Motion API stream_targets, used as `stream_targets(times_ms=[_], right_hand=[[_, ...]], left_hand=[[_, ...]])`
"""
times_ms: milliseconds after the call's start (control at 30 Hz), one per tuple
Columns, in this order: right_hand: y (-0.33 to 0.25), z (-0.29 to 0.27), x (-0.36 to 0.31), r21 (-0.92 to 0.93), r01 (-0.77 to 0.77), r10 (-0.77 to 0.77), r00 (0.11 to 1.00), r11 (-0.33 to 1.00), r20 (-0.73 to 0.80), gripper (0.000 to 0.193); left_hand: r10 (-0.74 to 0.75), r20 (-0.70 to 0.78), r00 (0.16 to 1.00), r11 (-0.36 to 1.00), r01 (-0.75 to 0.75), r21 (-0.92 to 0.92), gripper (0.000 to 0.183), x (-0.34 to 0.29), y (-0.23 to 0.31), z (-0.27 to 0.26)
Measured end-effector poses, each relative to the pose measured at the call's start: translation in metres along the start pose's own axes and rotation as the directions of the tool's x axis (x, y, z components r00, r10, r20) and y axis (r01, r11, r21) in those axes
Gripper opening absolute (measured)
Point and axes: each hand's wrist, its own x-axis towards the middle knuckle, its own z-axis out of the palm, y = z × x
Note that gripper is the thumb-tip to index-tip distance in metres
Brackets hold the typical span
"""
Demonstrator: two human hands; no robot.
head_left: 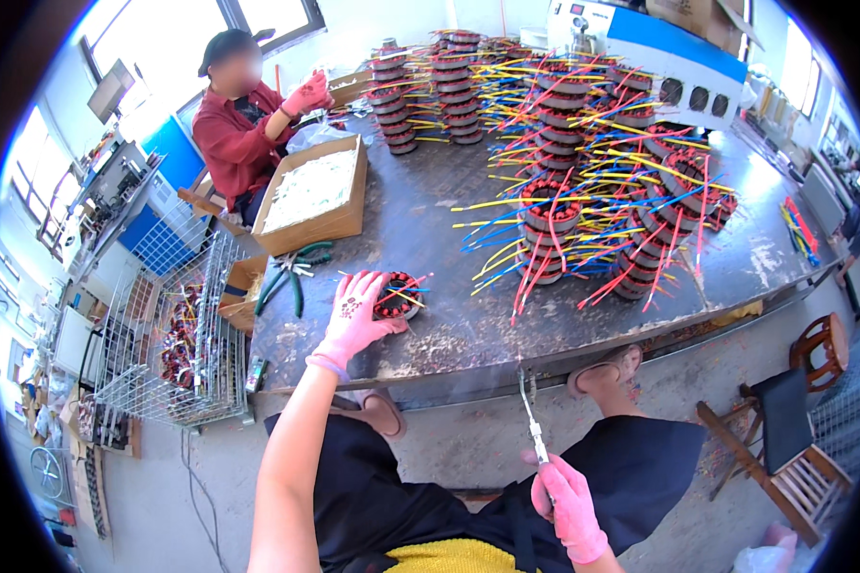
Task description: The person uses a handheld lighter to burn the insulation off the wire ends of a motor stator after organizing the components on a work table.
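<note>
My left hand [352, 318], in a pink glove, grips the side of a single stator [397, 304] lying near the table's front edge. Red, blue and yellow wire ends stick out of it. Low in front of my body, away from the table, my right hand [570, 506] is closed round a slim metal hand tool [536, 435] with a whitish collar and a thin tip pointing up towards the table edge. Its exact kind is unclear. Green-handled pliers [297, 270] lie left of the stator, beyond my left hand.
Stacked stators [548, 205] with long wires crowd the table's right and back. A cardboard box [354, 215] of white pieces stands at the left. Opposite sits a co-worker [244, 124] in gloves. A wire basket [177, 358] stands left; a folding chair [779, 449] stands right.
</note>
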Motion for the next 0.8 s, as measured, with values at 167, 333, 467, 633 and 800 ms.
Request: stream_targets(times_ms=[167, 333, 467, 633, 800], right_hand=[[-0.021, -0.003, -0.013, -0.003, -0.006, 0.006, 0.996, 1.0, -0.087, 0.041], [-0.023, -0.009, -0.019, 0.069, -0.03, 0.039, 0.992, 0.997, -0.124, 0.042], [-0.011, -0.013, -0.021, 0.015, 0.144, -0.14, 0.98, 0.99, -0.141, 0.027], [-0.019, -0.017, -0.023, 0.054, 0.176, -0.167, 0.975, 0.983, -0.143, 0.026], [-0.03, -0.026, -0.025, 0.04, 0.203, -0.189, 0.957, 0.978, -0.218, 0.026]], left_hand=[[-0.139, 0.027, 0.99, 0.989, 0.137, 0.062, 0.092, 0.052, -0.014, 0.023], [-0.196, 0.056, 0.979, 0.975, 0.189, 0.117, 0.094, 0.084, -0.022, 0.034], [-0.17, 0.106, 0.98, 0.985, 0.165, 0.055, 0.092, 0.099, -0.018, 0.028], [-0.189, -0.114, 0.975, 0.929, 0.14, -0.343, 0.067, 0.124, 0.014, -0.036], [0.04, 0.004, 0.999, 0.831, -0.032, -0.556, 0.073, 0.177, 0.146, -0.069]])
